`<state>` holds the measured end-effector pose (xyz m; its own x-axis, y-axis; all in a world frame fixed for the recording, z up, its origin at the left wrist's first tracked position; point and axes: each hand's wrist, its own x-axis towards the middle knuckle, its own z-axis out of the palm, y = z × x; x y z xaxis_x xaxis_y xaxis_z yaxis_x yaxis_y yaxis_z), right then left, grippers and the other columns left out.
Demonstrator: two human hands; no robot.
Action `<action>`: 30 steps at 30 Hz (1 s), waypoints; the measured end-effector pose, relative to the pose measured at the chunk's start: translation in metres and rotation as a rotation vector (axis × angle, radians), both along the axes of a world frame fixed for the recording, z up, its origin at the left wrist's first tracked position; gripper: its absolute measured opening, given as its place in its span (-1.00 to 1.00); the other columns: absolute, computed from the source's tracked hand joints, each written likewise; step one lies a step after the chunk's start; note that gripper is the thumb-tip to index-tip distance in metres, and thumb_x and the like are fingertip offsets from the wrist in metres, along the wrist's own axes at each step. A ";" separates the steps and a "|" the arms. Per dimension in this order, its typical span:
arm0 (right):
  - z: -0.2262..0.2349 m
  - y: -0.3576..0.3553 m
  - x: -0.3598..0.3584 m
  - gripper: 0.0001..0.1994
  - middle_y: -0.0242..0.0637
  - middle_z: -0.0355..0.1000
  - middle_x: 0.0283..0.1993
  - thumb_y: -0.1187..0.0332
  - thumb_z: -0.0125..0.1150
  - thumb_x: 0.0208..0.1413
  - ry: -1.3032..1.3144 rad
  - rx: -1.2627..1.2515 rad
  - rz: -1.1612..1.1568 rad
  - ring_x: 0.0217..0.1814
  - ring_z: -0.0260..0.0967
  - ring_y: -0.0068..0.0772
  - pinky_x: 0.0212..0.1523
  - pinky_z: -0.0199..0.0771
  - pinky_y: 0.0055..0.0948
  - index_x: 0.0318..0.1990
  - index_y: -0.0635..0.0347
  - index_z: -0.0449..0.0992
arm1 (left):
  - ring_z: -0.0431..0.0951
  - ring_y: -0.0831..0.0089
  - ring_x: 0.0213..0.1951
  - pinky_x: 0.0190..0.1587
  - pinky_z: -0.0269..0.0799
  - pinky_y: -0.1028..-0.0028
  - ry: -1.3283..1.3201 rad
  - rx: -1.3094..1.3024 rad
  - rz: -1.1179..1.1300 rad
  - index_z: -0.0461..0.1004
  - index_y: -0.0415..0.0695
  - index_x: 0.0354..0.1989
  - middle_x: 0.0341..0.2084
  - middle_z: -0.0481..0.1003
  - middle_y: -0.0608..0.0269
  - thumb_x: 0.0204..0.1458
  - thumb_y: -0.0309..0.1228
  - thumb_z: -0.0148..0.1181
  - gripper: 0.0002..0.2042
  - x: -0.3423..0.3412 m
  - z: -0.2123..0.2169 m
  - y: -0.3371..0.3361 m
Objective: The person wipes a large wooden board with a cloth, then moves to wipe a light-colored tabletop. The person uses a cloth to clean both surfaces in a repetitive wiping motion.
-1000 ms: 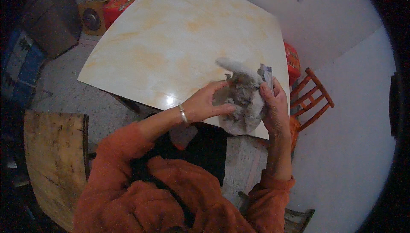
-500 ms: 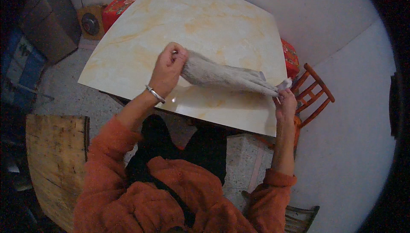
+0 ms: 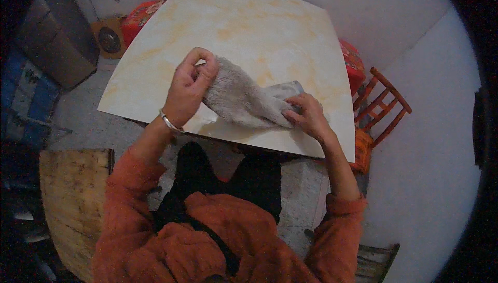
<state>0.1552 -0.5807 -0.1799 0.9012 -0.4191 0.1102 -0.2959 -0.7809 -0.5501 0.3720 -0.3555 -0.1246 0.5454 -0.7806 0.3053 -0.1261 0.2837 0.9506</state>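
A grey fuzzy cloth (image 3: 241,98) stretches between my two hands just above the pale marbled table (image 3: 244,28). My left hand (image 3: 189,85), with a silver bracelet at the wrist, pinches the cloth's upper left end. My right hand (image 3: 308,114) grips its lower right end close to the table's near edge. Both forearms wear orange sleeves.
A red wooden chair (image 3: 381,109) stands right of the table by the white wall. A red patterned seat (image 3: 140,15) and a round object (image 3: 109,39) sit at the far left corner. A worn wooden board (image 3: 72,200) lies on the floor to my left.
The bunched cloth was pulled out long between my hands. Since then my right hand has moved inward and down, so the cloth now spans a shorter stretch over the table.
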 end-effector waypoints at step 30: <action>0.053 0.039 -0.016 -0.74 -0.24 0.42 -0.23 0.65 0.11 -0.20 -0.371 0.033 -0.019 -0.12 0.37 -0.31 -0.05 0.35 -0.38 -0.27 0.19 0.46 | 0.45 0.31 -0.50 -0.48 0.36 0.41 -1.102 -0.225 0.038 0.51 -0.06 -0.20 -0.55 0.45 0.23 -0.11 -0.59 0.23 -0.74 0.053 0.014 0.075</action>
